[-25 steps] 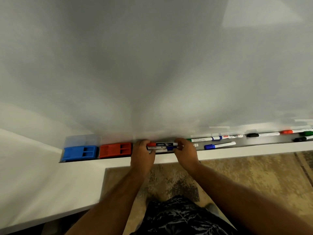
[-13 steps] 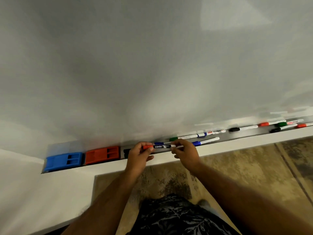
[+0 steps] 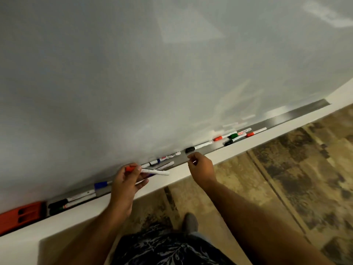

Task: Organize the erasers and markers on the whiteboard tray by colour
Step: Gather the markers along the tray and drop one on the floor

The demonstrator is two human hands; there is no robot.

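left hand (image 3: 125,183) grips a red-capped marker (image 3: 147,170) (likely collecting reds); right hand (image 3: 201,169), fingers loosely curled and holding nothing, reaches toward the black-capped marker (image 3: 198,147) on the tray (image 3: 286,119)

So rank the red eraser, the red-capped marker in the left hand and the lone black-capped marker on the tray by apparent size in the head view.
1. Red eraser, though cropped by the frame edge.
2. Red-capped marker held by the left hand.
3. Black-capped marker, smaller, but it lies farther away, so true size is unsure.
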